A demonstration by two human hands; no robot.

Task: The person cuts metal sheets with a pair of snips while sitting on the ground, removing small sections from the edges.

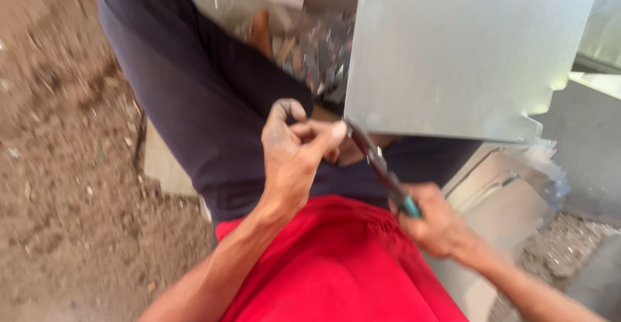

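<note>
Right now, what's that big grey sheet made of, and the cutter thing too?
The big sheet looks like thin metal, probably galvanised steel: flat, pale grey, dull sheen, sharp notched corner. The cutter seems to be metal snips with dark blades and a teal grip, likely plastic or rubber; blur leaves that open. The right hand holds it; the left hand pinches the sheet's edge.

Open-air sheet-metal workshop: bare dirt ground [58, 166], metal offcuts [320, 53] littering floor, galvanised sheet [466, 50] being worked, more cut sheets [504, 186] stacked alongside.

Two hands, one metal sheet [466, 50], one pair of snips [381, 170].
</note>
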